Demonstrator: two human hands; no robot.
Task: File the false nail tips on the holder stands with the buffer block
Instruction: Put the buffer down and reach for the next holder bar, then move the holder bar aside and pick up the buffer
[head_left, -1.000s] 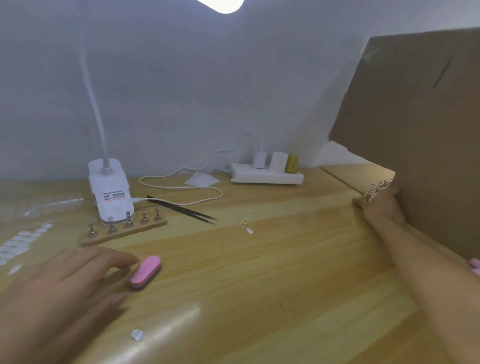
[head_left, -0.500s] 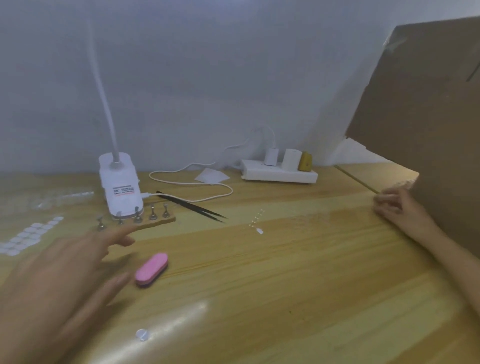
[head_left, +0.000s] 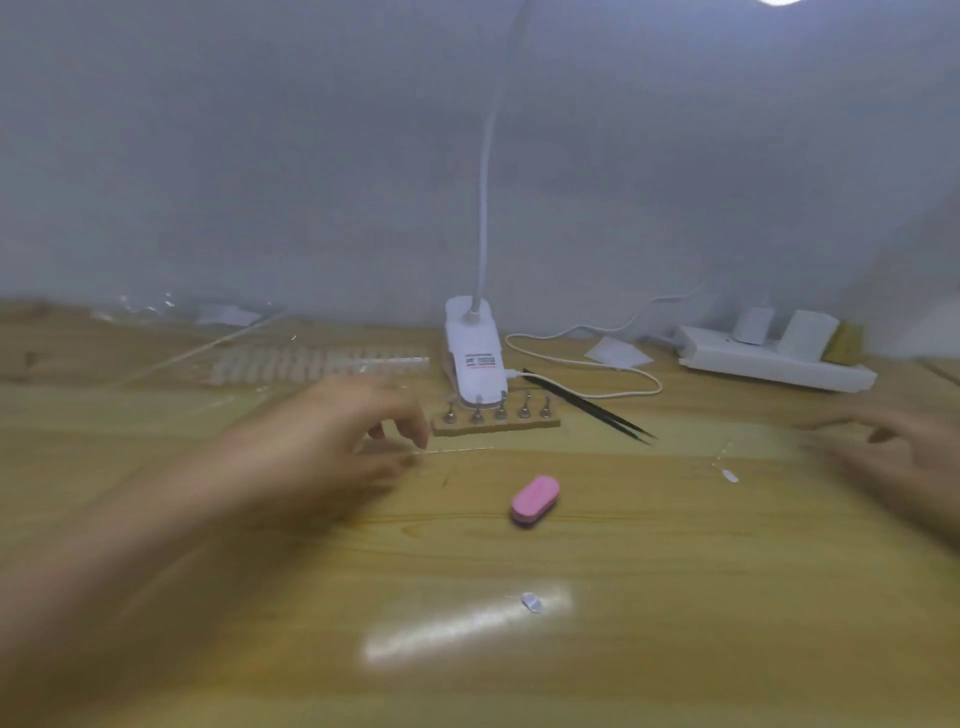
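left hand (head_left: 332, 441) hung loosely curled, empty, just left of stands (head_left: 496, 413) | right hand (head_left: 904, 457) slack, empty, far right | buffer (head_left: 535, 500) lay between

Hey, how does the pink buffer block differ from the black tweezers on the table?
The buffer block is pink, short and rounded; the tweezers are black, long, thin and pointed. The buffer block lies nearer the camera, mid-table; the tweezers lie farther back, right of the holder stands. Both lie flat on the wooden table, untouched by the left hand or right hand.
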